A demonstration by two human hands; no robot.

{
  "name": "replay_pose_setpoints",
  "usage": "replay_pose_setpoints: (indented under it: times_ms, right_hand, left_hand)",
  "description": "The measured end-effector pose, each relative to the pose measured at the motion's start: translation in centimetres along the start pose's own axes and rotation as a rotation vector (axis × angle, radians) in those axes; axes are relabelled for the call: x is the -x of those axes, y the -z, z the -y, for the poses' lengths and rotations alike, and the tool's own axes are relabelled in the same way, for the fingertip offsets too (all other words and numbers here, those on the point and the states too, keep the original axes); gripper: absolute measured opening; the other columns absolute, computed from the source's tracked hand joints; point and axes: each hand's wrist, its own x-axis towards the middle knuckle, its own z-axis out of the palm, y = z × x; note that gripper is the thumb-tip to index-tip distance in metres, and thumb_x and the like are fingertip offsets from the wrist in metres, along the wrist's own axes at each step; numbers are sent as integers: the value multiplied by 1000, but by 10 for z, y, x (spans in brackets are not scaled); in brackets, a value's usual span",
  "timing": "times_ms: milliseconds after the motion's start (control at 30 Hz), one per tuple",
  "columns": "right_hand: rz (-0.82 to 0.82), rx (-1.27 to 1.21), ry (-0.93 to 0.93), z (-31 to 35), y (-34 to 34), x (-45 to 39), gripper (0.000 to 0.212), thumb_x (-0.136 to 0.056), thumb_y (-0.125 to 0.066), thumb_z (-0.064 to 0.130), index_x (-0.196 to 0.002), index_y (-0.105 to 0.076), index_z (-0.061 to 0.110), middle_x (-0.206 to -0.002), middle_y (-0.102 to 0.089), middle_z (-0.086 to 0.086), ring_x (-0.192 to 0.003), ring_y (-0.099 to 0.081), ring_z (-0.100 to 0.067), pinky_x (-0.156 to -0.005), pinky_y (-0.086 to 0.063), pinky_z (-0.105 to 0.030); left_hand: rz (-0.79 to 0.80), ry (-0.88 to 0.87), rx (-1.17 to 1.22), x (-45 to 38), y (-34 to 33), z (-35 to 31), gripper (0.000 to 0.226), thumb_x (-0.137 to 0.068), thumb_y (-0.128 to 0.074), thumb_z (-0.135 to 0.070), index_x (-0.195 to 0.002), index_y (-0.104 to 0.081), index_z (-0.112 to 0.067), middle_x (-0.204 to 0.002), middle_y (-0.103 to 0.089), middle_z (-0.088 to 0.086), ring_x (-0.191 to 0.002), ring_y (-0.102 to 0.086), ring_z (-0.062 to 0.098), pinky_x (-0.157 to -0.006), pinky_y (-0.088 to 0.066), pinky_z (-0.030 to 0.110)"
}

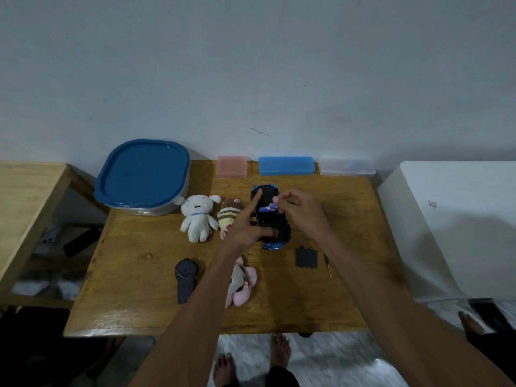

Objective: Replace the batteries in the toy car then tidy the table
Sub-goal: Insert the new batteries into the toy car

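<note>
Wood table (134, 275) w/ toy car (272, 243), plushies (196, 216)

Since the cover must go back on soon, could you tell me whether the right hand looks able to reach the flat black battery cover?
Probably yes. The flat black battery cover lies bare on the wooden table, nearer than the right hand, though its grip is on a battery.

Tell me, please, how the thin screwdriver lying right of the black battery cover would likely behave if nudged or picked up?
The screwdriver looks thin and round-shafted, so it would probably roll on the smooth wooden table. It seems light and stiff. Being so slim, it may need a fingertip pinch.
</note>
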Motion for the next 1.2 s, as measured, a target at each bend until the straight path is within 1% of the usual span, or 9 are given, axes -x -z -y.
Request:
replay_pose_setpoints:
  times_ms: [100,200,367,433,500,600,733,833,1200]
  right_hand:
    - [11,12,-18,0,0,1,10,-90,-70,15,-98,-75,17,-93,-72,6,-83,-66,-1,-69,-50,-14]
    - [17,59,3,-2,0,2,14,-91,-70,15,-104,-75,16,-95,-71,5,-85,-64,-1,-70,-50,-16]
    - [94,382,197,-6,-3,4,27,-91,-71,25,-117,-72,17,-111,-69,0,-98,-64,-14,-87,-56,-34]
    - [81,515,268,-5,-5,7,35,-92,-71,27,-125,-65,20,-115,-70,1,-99,-65,-14,-83,-53,-28]
    - [54,557,332,-3,-7,9,33,-90,-72,27,-121,-62,21,-108,-72,3,-93,-67,-14,-73,-49,-24]
    - [60,631,456,-4,-9,9,23,-88,-72,24,-111,-67,22,-101,-74,0,-88,-69,-18,-70,-53,-31]
    - [104,712,512,-6,-10,5,25,-90,-68,21,-115,-73,21,-102,-72,-1,-88,-67,-21,-71,-55,-37]
    - [105,718,511,-9,-9,4,26,-92,-66,18,-116,-75,21,-100,-64,0,-83,-63,-20,-67,-53,-38]
    - [55,628,474,-10,-1,1,15,-87,-73,18,-100,-79,14,-93,-67,0,-80,-63,-19,-63,-52,-36]
  left_hand:
    - [1,-9,-4,2,2,-1,106,-78,-75,12,-156,-24,-39,-145,-52,8,-115,-62,22,-83,-60,30]
    - [1,-12,6,2,3,0,106,-78,-74,13,-156,-24,-39,-148,-50,8,-115,-62,22,-82,-60,29]
    - [6,-18,-29,2,4,2,106,-77,-75,13,-156,-25,-37,-145,-52,10,-112,-63,17,-84,-59,28]
    - [21,-27,-56,3,3,2,106,-77,-75,13,-158,-24,-33,-142,-55,10,-108,-64,11,-82,-58,23]
    - [29,-31,-67,5,1,2,107,-76,-77,12,-158,-25,-33,-141,-55,9,-108,-64,11,-79,-58,21]
    - [37,-27,-60,7,-1,2,106,-75,-77,13,-157,-27,-32,-141,-56,9,-111,-64,14,-74,-57,19]
    - [48,-31,-28,7,-4,1,107,-74,-77,17,-157,-29,-31,-143,-54,9,-109,-65,12,-76,-58,22]
    - [55,-35,-13,7,-5,-3,105,-76,-74,19,-157,-28,-30,-140,-55,6,-96,-68,2,-75,-58,22]
    - [68,-42,19,5,-6,-11,102,-78,-72,18,-157,-29,-31,-134,-60,8,-97,-69,11,-77,-59,27]
